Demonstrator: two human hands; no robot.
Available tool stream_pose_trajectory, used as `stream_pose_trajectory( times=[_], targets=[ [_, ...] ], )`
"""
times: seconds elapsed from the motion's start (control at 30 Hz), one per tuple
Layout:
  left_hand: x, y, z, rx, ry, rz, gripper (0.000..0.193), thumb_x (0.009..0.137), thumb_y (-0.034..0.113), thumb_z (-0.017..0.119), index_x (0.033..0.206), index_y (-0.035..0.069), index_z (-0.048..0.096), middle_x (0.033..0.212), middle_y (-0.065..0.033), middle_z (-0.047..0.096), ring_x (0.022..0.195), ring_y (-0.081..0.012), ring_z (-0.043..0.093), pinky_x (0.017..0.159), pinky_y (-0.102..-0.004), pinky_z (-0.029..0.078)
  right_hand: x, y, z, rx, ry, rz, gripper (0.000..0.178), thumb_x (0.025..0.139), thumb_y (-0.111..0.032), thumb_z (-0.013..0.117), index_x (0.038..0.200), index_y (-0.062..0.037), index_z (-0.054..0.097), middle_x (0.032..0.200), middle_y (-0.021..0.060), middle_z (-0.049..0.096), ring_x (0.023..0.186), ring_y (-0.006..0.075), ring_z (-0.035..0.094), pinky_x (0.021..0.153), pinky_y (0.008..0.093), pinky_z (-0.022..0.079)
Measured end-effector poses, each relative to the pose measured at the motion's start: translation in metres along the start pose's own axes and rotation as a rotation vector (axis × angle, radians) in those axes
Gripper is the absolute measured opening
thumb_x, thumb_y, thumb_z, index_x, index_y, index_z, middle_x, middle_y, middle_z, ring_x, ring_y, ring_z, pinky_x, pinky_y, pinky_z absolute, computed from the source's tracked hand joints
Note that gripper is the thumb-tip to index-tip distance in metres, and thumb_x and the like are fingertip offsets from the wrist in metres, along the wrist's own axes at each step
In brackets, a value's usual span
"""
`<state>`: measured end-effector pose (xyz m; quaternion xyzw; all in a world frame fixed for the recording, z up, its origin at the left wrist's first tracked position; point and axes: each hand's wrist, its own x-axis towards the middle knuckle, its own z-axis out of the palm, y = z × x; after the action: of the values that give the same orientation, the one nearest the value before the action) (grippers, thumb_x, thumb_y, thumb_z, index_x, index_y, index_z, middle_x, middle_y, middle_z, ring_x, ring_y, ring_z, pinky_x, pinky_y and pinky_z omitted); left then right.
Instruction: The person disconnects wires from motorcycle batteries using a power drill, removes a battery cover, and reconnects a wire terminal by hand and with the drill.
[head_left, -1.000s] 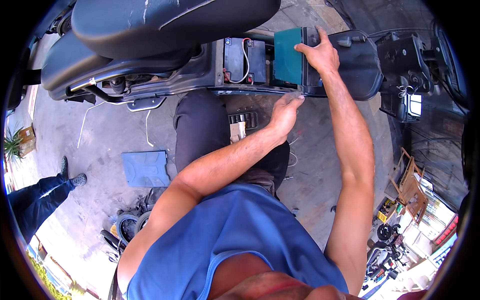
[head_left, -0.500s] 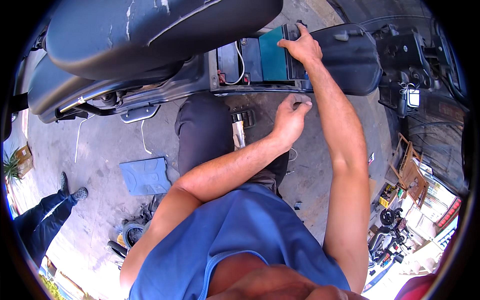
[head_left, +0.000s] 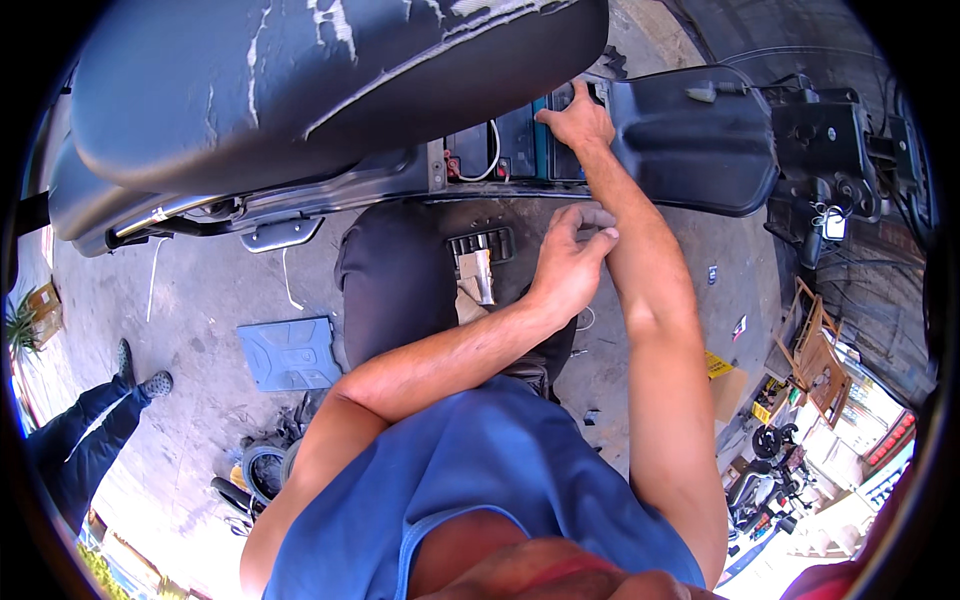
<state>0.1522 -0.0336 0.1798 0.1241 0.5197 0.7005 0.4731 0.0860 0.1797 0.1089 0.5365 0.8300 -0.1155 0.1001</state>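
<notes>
Well to the left of the left hand (head_left: 572,262) are another person's legs (head_left: 92,425), a green plant (head_left: 22,328) and a cardboard box (head_left: 45,303). A tyre (head_left: 249,472) lies lower left of it; a wooden frame (head_left: 825,375) and a motorbike (head_left: 762,488), lower right.

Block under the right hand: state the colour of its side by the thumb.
The block's side is teal; it shows best in the head view.

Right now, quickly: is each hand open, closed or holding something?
Left hand: half open, loosely curled, nothing visible in it.
Right hand: spread over the teal-sided box; whether it grips cannot be told.
</notes>
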Motion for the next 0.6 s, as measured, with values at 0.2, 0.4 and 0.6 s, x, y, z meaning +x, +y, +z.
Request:
stream_pose_trajectory(
  times=[0.2,0.4,0.6],
  targets=[
    [0.002,0.002,-0.002,-0.047,-0.034,0.016,0.029,0.096,0.011,0.063,0.119,-0.006,0.061,0.131,-0.014,0.053,0.114,-0.0224,0.061,0.098,-0.0346,0.05,0.01,0.002,0.014,-0.013,-0.021,-0.049,0.101,0.071,-0.053,0.084,0.155,-0.0188,0.04,0.123,0.0184,0.072,0.115,0.0357,0.069,0.096,0.0468,0.055],
    [0.003,-0.004,0.0,0.027,-0.063,0.039,0.03,0.096,0.01,0.063,0.122,-0.006,0.06,0.128,-0.0127,0.052,0.108,-0.0204,0.063,0.094,-0.0336,0.052,0.014,0.008,0.021,-0.019,-0.024,-0.081,0.097,0.073,-0.055,0.084,0.151,-0.0162,0.042,0.122,0.0189,0.072,0.115,0.0355,0.069,0.096,0.0468,0.055],
    [0.005,-0.005,0.002,0.008,-0.061,0.019,0.028,0.096,0.01,0.063,0.12,-0.005,0.06,0.131,-0.0126,0.052,0.108,-0.0197,0.063,0.094,-0.0335,0.052,0.018,0.011,0.023,-0.023,-0.042,-0.082,0.097,0.072,-0.057,0.084,0.15,-0.0154,0.044,0.126,0.0205,0.07,0.119,0.0355,0.067,0.098,0.0468,0.054]
  ],
)
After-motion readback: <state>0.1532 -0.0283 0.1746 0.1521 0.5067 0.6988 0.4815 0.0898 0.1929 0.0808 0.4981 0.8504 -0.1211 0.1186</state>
